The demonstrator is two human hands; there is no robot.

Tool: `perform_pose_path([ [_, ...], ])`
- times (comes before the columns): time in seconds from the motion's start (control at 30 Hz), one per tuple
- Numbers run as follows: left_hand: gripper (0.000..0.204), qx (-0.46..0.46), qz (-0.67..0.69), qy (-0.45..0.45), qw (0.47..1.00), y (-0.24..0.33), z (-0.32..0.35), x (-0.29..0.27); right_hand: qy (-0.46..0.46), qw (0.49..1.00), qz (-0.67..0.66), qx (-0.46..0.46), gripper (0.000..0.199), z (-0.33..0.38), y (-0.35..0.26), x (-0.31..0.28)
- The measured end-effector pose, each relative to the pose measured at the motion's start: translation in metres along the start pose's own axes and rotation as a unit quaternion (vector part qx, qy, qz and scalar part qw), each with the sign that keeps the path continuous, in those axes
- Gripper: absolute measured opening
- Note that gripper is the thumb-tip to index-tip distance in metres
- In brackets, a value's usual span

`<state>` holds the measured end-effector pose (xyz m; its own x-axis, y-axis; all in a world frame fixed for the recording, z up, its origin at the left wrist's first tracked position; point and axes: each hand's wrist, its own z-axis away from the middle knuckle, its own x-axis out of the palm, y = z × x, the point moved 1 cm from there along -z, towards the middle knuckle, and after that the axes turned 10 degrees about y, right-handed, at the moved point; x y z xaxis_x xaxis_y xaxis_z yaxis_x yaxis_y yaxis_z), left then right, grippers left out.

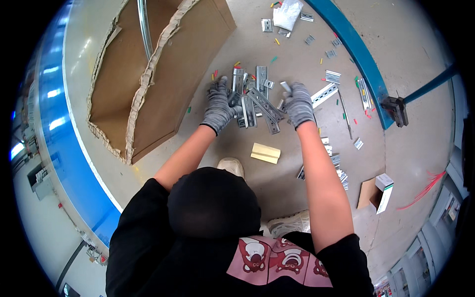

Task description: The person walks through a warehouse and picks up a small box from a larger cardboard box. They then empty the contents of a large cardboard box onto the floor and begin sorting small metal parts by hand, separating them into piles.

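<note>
Both my hands wear grey knit gloves and are at a loose pile of slotted metal mounting rails (264,102) on the floor. My left hand (218,108) lies at the pile's left edge, fingers stretched forward and thumb apart, against the rails there. On the right side, my right hand (300,106) is closed around a short metal rail piece (285,86), whose pale end sticks out past the fingers. Its fingertips are partly hidden. A longer slotted rail (324,95) lies just right of that hand. Below the pile is a yellowish block-like piece (265,153).
A torn-edged cardboard box (193,64) stands at left with a metal bar inside. A blue metal frame (363,54) curves along the right. Small rail pieces, coloured bits, a white bag (287,15), a small open carton (384,193) and red strands (425,188) lie around.
</note>
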<state>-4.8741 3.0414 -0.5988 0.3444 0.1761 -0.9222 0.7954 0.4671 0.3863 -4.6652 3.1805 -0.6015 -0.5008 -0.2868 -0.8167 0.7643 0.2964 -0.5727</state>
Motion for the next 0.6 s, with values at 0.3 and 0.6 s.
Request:
perform_pose_path([
  [0.3, 0.022, -0.235, 0.451, 0.012, 0.861, -0.064, -0.003, 0.021, -0.071, 0.994, 0.077, 0.018, 0.039, 0.043, -0.049, 0.027],
  [0.6, 0.031, -0.13, 0.176, 0.09, 0.972, -0.064, -0.009, 0.032, 0.006, 0.976, -0.152, 0.153, 0.028, 0.008, -0.002, 0.004],
])
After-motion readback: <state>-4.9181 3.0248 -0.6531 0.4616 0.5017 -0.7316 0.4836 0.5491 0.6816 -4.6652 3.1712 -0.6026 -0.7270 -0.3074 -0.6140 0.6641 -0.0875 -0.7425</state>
